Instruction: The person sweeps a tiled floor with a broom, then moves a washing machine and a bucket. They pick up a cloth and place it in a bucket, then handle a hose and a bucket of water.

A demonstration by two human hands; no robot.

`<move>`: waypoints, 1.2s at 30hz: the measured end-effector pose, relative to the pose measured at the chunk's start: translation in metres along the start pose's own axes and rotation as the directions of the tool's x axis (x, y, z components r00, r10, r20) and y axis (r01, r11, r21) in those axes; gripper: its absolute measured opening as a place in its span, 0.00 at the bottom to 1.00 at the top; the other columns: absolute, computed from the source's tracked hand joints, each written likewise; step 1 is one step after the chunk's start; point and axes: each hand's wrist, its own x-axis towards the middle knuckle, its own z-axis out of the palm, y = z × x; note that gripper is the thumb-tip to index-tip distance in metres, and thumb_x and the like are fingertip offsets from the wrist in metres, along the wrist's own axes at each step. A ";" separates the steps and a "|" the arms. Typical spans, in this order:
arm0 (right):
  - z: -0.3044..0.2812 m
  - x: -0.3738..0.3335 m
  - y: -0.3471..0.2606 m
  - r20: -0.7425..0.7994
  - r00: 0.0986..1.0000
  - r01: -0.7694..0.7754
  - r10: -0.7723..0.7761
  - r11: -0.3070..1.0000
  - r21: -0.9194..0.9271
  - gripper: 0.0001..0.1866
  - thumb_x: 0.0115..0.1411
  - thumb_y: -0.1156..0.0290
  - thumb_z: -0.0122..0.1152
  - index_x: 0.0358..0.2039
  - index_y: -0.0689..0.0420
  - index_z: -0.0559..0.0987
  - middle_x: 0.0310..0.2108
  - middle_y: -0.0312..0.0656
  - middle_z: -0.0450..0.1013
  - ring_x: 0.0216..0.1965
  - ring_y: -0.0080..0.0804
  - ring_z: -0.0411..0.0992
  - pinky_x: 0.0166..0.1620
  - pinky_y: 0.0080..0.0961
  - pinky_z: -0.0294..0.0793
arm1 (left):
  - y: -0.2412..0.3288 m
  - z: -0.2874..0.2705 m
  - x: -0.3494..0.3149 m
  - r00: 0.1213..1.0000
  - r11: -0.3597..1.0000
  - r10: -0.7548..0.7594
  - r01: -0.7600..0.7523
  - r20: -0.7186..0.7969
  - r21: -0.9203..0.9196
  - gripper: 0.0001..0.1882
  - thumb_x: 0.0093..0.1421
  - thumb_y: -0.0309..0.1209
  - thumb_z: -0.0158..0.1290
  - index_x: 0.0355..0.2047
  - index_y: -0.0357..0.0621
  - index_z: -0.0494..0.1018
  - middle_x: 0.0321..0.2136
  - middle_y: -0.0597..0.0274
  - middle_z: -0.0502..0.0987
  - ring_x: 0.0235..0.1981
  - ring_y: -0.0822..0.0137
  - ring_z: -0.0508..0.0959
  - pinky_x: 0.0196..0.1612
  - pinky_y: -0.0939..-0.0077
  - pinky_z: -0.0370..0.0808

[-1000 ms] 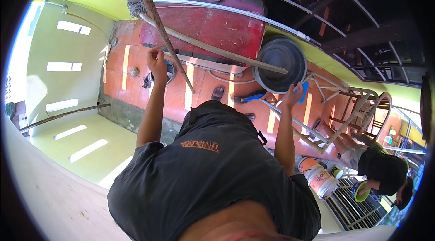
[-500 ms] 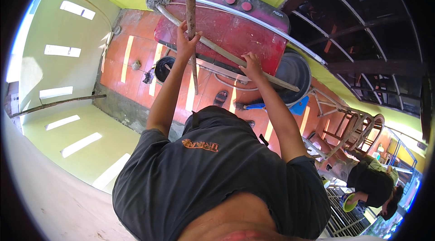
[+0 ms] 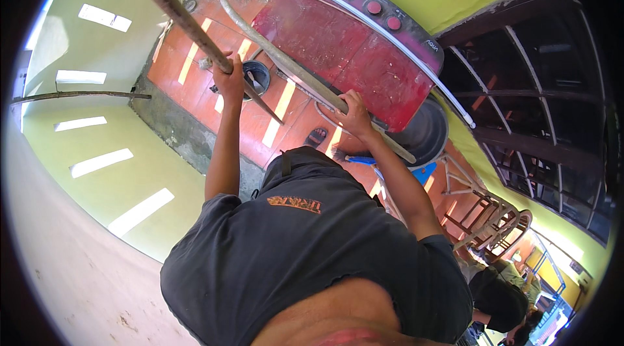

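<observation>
Currently, two poles: we are holding the dark pole (image 3: 172, 9) in our left hand (image 3: 229, 82), the pale pole (image 3: 292, 67) in our right hand (image 3: 354, 115), hands well apart.

Both are looking stiff, fairly light and rough rather than slippery, likely best held near mid-length. The dark pole is slanting through our left fist; the pale one is passing beneath our curled right fingers. Beyond, the black bucket (image 3: 266, 75) is standing on tiles (image 3: 214, 32); farther, the red washing machine (image 3: 344, 53).
</observation>
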 end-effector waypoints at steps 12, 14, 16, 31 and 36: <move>0.092 0.036 -0.002 0.015 0.999 -0.033 0.033 0.999 -0.031 0.30 0.49 0.68 0.72 0.52 0.62 0.72 0.46 0.50 0.67 0.51 0.50 0.66 0.55 0.41 0.68 | 0.017 -0.071 -0.025 0.995 0.993 -0.099 0.097 -0.028 -0.068 0.16 0.66 0.25 0.52 0.52 0.36 0.65 0.17 0.71 0.66 0.19 0.80 0.65 0.24 0.83 0.63; 0.076 0.044 0.008 -0.054 0.998 -0.022 0.023 1.000 0.019 0.28 0.50 0.69 0.70 0.51 0.61 0.73 0.46 0.50 0.68 0.52 0.49 0.67 0.56 0.40 0.67 | 0.017 -0.068 -0.025 0.994 0.992 -0.105 0.104 -0.015 -0.077 0.15 0.66 0.25 0.51 0.52 0.36 0.66 0.17 0.70 0.66 0.18 0.80 0.64 0.23 0.84 0.62; 0.047 0.053 0.030 -0.201 0.979 -0.003 0.015 0.998 0.056 0.24 0.52 0.70 0.68 0.50 0.61 0.74 0.46 0.49 0.69 0.52 0.48 0.67 0.57 0.37 0.67 | 0.015 -0.064 -0.023 0.995 0.985 -0.099 0.099 0.006 -0.140 0.14 0.66 0.24 0.51 0.51 0.37 0.67 0.17 0.69 0.67 0.17 0.81 0.64 0.20 0.84 0.61; -0.125 0.055 0.212 -0.401 0.832 -0.547 0.383 0.451 -0.705 0.24 0.58 0.59 0.61 0.54 0.50 0.74 0.59 0.47 0.65 0.61 0.46 0.63 0.57 0.51 0.65 | 0.019 -0.036 -0.021 0.985 0.990 -0.119 0.127 0.124 -0.058 0.15 0.67 0.26 0.51 0.52 0.37 0.66 0.18 0.70 0.66 0.19 0.81 0.63 0.21 0.85 0.58; -0.129 0.052 0.182 -0.183 0.853 -0.508 0.490 0.695 -0.508 0.17 0.57 0.56 0.61 0.41 0.54 0.77 0.43 0.53 0.76 0.45 0.54 0.75 0.46 0.49 0.74 | 0.020 -0.018 -0.022 0.967 0.981 -0.138 0.164 0.216 -0.106 0.15 0.67 0.26 0.51 0.52 0.36 0.66 0.16 0.70 0.66 0.18 0.81 0.64 0.21 0.85 0.59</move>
